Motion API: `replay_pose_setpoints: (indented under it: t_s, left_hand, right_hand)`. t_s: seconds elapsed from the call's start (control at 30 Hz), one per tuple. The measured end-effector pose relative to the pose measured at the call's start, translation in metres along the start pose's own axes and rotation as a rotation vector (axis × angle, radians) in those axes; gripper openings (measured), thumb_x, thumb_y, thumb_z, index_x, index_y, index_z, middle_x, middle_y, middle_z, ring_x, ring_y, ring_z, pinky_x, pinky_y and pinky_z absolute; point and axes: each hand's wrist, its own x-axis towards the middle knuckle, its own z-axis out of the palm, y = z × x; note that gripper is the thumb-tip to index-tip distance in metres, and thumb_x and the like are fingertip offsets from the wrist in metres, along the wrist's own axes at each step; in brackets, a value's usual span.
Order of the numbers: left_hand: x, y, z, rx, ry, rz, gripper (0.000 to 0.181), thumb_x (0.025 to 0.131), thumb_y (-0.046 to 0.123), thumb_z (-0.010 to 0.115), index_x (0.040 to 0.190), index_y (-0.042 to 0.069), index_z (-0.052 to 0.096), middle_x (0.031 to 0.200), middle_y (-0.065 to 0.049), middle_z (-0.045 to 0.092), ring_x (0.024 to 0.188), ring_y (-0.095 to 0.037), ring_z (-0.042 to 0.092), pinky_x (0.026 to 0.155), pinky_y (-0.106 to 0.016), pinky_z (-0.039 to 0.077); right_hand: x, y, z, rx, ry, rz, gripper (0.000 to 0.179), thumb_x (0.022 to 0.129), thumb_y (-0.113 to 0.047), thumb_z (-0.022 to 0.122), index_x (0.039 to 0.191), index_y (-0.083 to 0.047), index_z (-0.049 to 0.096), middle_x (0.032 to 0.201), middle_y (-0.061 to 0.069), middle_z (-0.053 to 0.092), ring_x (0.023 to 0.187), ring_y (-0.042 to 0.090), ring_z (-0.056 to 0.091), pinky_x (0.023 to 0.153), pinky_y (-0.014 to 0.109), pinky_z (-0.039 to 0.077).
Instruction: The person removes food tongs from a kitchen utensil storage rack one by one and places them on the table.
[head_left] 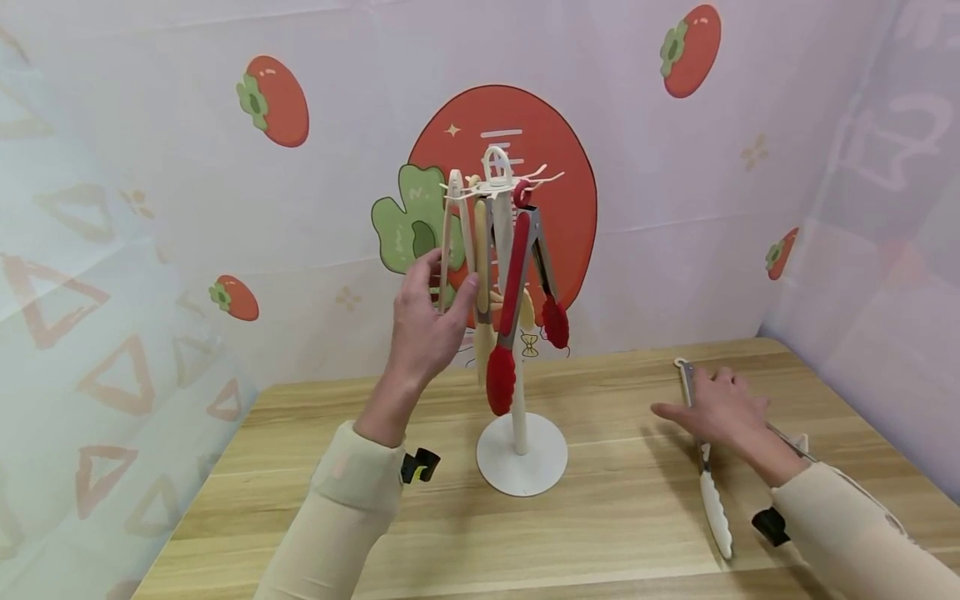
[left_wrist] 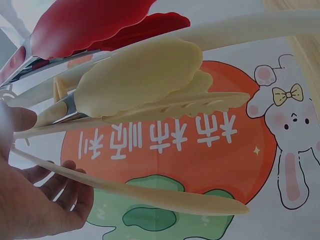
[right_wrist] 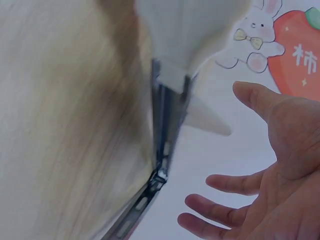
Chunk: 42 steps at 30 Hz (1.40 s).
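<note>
With the left hand [head_left: 431, 315], holds slim beige tongs [left_wrist: 145, 192] between thumb and curled fingers. With the right hand [head_left: 726, 408], hovers over steel tongs with white scalloped heads [head_left: 716, 517], with fingers spread well apart.

Beige tongs: hung by the top end from a white radial-hook stand with a disc base [head_left: 498, 468], pointing tips downward, long axis near vertical. Hung alongside, also heads downward: cream-handled tongs [head_left: 482, 258] and red-handled steel tongs [head_left: 514, 283].

Steel tongs: laid on the light wood-grain tabletop [head_left: 600, 525], with ring end far, heads toward the near edge, long axis running far to near.
</note>
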Motion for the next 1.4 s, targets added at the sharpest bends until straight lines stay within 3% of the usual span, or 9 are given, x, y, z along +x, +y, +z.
replay_pose_setpoints:
  t_s: [0.3,0.6,0.8,1.03,1.23,1.4]
  left_hand:
    - [0.004,-0.001,0.002,0.002,0.039,-0.009,0.05,0.099,0.034,0.065,0.136,0.002,0.053,0.116,-0.016,0.06,0.102,-0.026,0.059,0.077,-0.039,0.053]
    - [0.008,-0.001,0.004,0.019,0.074,0.016,0.045,0.098,0.033,0.067,0.128,0.001,0.058,0.108,-0.011,0.062,0.097,-0.031,0.061,0.072,-0.036,0.052]
    - [0.009,-0.001,0.005,0.022,0.083,0.032,0.042,0.099,0.031,0.066,0.127,0.0,0.059,0.109,-0.016,0.062,0.097,-0.034,0.061,0.071,-0.037,0.054]
    - [0.01,0.002,0.005,0.031,0.102,0.046,0.042,0.1,0.031,0.065,0.127,0.0,0.059,0.106,-0.015,0.063,0.094,-0.022,0.061,0.072,-0.037,0.057]
    - [0.011,0.003,0.003,0.038,0.115,0.055,0.043,0.1,0.033,0.065,0.127,0.0,0.059,0.104,-0.016,0.062,0.094,-0.022,0.06,0.071,-0.036,0.055]
    - [0.011,0.003,0.0,0.026,0.133,0.043,0.042,0.1,0.033,0.066,0.127,0.001,0.06,0.104,-0.014,0.063,0.094,-0.022,0.06,0.073,-0.037,0.053]
  right_hand:
    - [-0.01,-0.02,-0.002,0.009,0.013,-0.059,0.102,0.084,-0.07,0.066,0.14,0.013,0.044,0.136,0.048,0.037,0.123,0.068,0.033,0.086,0.089,0.023]
    - [-0.021,-0.039,0.0,0.021,0.024,-0.109,0.095,0.084,-0.067,0.068,0.137,0.009,0.049,0.133,0.046,0.041,0.123,0.067,0.034,0.085,0.086,0.026]
    - [-0.027,-0.047,0.0,0.022,0.049,-0.141,0.092,0.084,-0.067,0.07,0.136,0.007,0.052,0.135,0.044,0.043,0.121,0.066,0.039,0.084,0.084,0.029]
    - [-0.031,-0.054,0.001,0.064,0.101,-0.196,0.083,0.084,-0.061,0.074,0.132,0.005,0.057,0.123,0.036,0.054,0.112,0.057,0.049,0.078,0.071,0.039]
    - [-0.031,-0.059,0.001,0.106,0.169,-0.282,0.061,0.086,-0.043,0.078,0.121,0.005,0.065,0.109,0.026,0.063,0.099,0.045,0.059,0.079,0.058,0.047]
    - [-0.032,-0.065,-0.001,0.144,0.183,-0.32,0.047,0.087,-0.035,0.078,0.114,0.002,0.068,0.1,0.017,0.066,0.089,0.035,0.062,0.071,0.05,0.05]
